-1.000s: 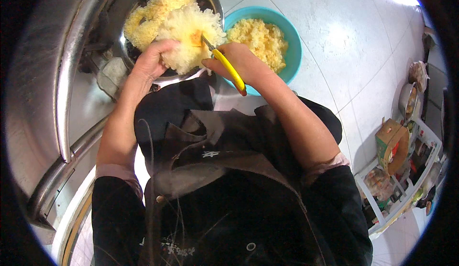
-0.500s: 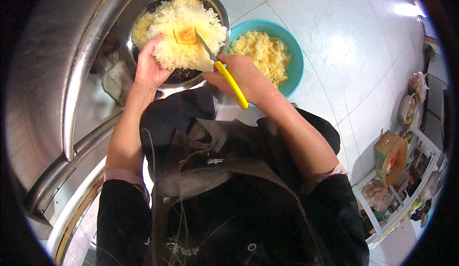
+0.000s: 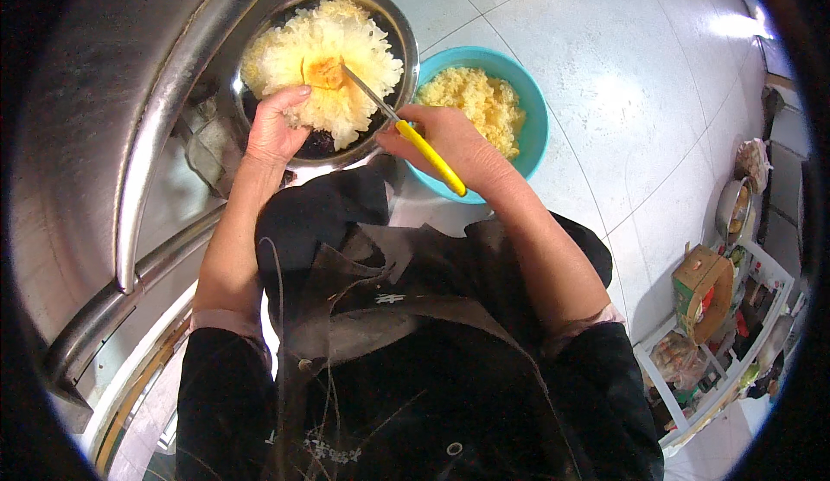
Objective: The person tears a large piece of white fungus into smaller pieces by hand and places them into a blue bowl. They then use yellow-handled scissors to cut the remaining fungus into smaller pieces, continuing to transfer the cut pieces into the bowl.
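Note:
My left hand (image 3: 278, 128) grips the lower left edge of a frilly, pale yellow snow fungus (image 3: 363, 53), its thumb on top. The fungus is tilted with its orange-brown core facing up, above a steel bowl (image 3: 405, 30). Closed round the yellow handle of a small knife (image 3: 430, 154) is my right hand (image 3: 450, 140). The thin blade points up and left, its tip at the core. More fungus shows behind the held one, and the bowl's bottom looks dark. Beside my right hand stands a turquoise basin (image 3: 538, 105) with fungus pieces (image 3: 475, 96).
A large curved steel rim (image 3: 143, 135) runs along the left, with a greyish cloth (image 3: 210, 148) between it and the bowl. Light floor tiles (image 3: 614, 92) extend right. At the far right are a cardboard box (image 3: 699, 286), a white rack (image 3: 674, 394) and a metal bowl (image 3: 733, 209).
The fungus has turned and sits slightly lower, and my left thumb now reaches closer to its core. My right hand and knife have shifted a little right and down, the tip staying at the core.

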